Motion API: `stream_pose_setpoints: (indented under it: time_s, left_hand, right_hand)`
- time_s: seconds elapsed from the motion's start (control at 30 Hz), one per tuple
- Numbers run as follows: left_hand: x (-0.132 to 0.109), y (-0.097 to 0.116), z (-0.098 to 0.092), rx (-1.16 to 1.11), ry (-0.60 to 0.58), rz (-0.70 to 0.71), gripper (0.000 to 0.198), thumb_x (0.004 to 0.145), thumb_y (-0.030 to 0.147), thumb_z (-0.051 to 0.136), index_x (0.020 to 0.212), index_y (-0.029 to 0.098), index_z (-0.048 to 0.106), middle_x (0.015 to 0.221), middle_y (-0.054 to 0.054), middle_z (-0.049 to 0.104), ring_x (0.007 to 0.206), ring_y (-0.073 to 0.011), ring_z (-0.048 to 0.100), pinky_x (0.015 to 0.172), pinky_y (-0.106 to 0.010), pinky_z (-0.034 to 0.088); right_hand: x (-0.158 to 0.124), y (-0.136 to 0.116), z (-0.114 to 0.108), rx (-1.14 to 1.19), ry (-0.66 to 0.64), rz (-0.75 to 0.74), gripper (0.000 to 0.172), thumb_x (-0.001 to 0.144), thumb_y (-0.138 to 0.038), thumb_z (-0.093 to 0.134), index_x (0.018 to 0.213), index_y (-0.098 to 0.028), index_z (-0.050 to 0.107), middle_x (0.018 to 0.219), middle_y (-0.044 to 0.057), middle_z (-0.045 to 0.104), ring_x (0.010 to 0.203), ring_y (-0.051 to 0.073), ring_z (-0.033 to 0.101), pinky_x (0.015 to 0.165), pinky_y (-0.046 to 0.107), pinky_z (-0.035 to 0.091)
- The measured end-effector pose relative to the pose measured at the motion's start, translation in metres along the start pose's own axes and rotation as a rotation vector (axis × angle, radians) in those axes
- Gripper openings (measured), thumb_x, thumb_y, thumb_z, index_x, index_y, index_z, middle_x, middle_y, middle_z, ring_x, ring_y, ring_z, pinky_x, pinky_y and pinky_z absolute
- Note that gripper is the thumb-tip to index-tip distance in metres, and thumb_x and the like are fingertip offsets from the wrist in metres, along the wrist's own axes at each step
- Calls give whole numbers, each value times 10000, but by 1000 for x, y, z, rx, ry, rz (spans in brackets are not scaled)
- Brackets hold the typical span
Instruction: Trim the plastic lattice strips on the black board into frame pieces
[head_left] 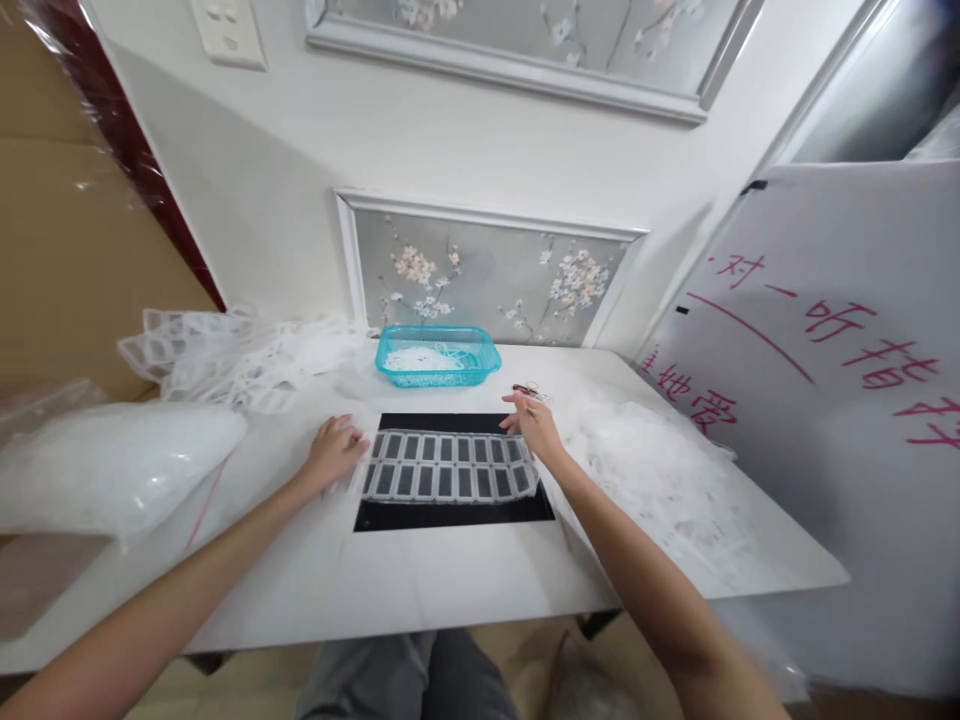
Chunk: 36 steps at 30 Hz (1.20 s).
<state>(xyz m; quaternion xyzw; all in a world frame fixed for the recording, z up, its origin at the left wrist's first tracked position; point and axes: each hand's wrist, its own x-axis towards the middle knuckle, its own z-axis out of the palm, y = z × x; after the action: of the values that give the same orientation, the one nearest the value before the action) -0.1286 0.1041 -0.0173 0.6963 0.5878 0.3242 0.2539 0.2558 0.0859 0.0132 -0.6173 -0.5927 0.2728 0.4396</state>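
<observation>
A translucent plastic sheet [450, 467] with two rows of rectangular windows lies across a black mat [450, 516] on the white table. At the sheet's left end, my left hand [336, 450] has its fingers bent and closed on the edge, partly hiding it. My right hand [536, 425] is over the top right corner of the mat, close to the sheet's right end. Its fingers are spread and point left; I see nothing clearly held in them. Just beyond it lies a small red-handled tool [525, 388], too small to name.
A turquoise basket [480, 372] holding white pieces stands behind the mat. Cut white sheets [262, 365] pile up at back left, above a stuffed plastic bag [120, 465]. Translucent sheets [652, 480] heap on the right. A white board [840, 480] with red writing borders the table's right side.
</observation>
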Motion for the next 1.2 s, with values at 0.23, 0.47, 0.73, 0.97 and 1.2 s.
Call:
stream_pose_setpoints:
  time_s: [0.23, 0.47, 0.73, 0.97, 1.2]
  left_hand:
    - [13, -9, -39, 252, 200, 6, 154, 768, 266, 557, 886, 174, 521, 1209, -149, 593, 1288, -412, 445, 1093, -522, 308]
    - [-8, 72, 26, 363, -34, 416, 398, 856, 267, 570, 1235, 153, 527, 1452, -161, 464, 1388, -357, 380, 1187, -463, 259]
    - [-29, 120, 137, 285, -280, 767, 334, 980, 278, 440, 1245, 204, 631, 1300, -93, 647, 1262, -270, 561, 1098, -416, 429]
    - [-22, 104, 136, 384, -312, 859, 399, 1002, 296, 405, 1339, 165, 574, 1398, -65, 583, 1308, -244, 521, 1149, -416, 388]
    - [-21, 107, 137, 441, -314, 901, 398, 1013, 285, 371, 1321, 161, 590, 1381, -49, 599, 1302, -233, 514, 1138, -398, 393]
  right_hand:
    - [2, 31, 6, 138, 11, 56, 590, 929, -609, 420, 1112, -107, 671, 884, 118, 762, 671, 188, 655, 660, 294, 502]
    - [-14, 32, 8, 225, -126, 73, 314, 810, -401, 662, 952, -127, 719, 819, 67, 755, 638, 160, 655, 546, 247, 458]
    - [-20, 37, 7, 236, -218, 173, 82, 714, -219, 614, 658, -175, 573, 489, -13, 629, 392, 125, 545, 396, 224, 429]
    - [-20, 36, 8, 255, -265, 157, 103, 698, -233, 652, 655, -171, 581, 510, 7, 653, 408, 134, 567, 425, 235, 481]
    - [-21, 36, 6, 239, -271, 133, 83, 713, -229, 616, 676, -173, 567, 523, 6, 651, 425, 138, 583, 445, 239, 500]
